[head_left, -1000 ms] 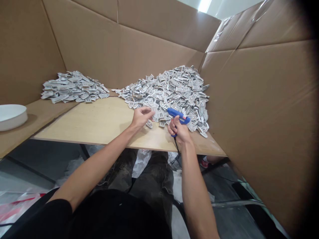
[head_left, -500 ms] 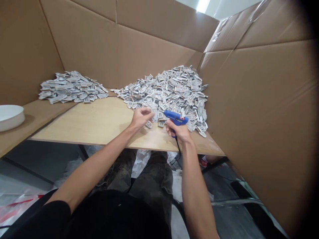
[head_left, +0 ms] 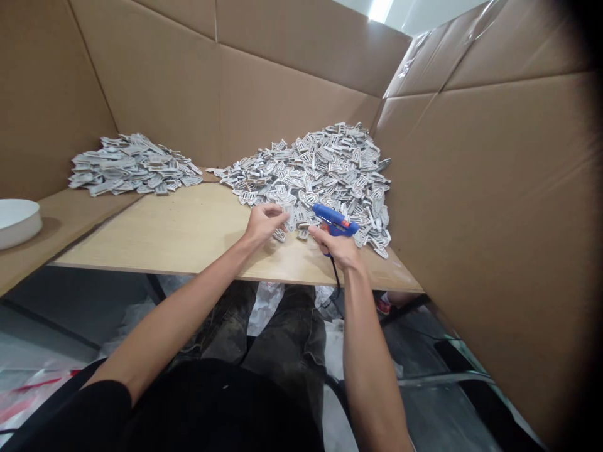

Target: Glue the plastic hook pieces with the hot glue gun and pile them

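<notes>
My right hand (head_left: 338,246) grips a blue glue gun (head_left: 335,220) with an orange trigger, its nozzle pointing left toward my left hand. My left hand (head_left: 264,222) is closed in a pinch on a small grey-white flat piece at the near edge of a big heap of such pieces (head_left: 325,172). Both hands hover over the light wooden board (head_left: 188,232). A black cord hangs from the gun below the board's edge.
A second, smaller heap of the same pieces (head_left: 127,164) lies at the back left. A white bowl (head_left: 16,221) stands on the cardboard ledge at far left. Cardboard walls (head_left: 485,207) close in the back and right. My legs show under the board.
The glue gun and my right hand have shifted slightly left and up toward the piece in my left hand. The left hand has stayed almost in place.
</notes>
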A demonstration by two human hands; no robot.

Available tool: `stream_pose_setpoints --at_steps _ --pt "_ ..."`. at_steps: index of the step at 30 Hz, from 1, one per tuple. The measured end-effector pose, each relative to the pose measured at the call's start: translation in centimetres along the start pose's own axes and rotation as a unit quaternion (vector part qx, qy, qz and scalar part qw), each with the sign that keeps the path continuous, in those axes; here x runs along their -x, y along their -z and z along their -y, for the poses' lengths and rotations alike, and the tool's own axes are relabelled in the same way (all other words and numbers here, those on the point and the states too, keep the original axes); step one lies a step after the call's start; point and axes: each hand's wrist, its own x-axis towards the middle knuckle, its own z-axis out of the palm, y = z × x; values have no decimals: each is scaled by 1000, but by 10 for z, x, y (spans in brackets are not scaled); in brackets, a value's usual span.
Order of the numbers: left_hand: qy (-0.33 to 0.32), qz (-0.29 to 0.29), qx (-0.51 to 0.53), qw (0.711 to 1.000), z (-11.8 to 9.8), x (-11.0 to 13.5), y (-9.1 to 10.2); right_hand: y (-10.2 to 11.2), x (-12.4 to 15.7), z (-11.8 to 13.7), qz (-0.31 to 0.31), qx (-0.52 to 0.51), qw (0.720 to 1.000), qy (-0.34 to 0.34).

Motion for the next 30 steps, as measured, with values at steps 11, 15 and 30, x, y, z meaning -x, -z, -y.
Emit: stream_pose_setpoints --at_steps 11,15,30 --pt "-1 10 5 1000 3 -2 0 0 3 1 50 -15 999 -14" --pt "-21 34 6 999 3 -1 1 1 2 0 40 -18 998 -37" --pt "-14 73 -11 997 10 -3 4 6 9 21 14 104 993 -57"
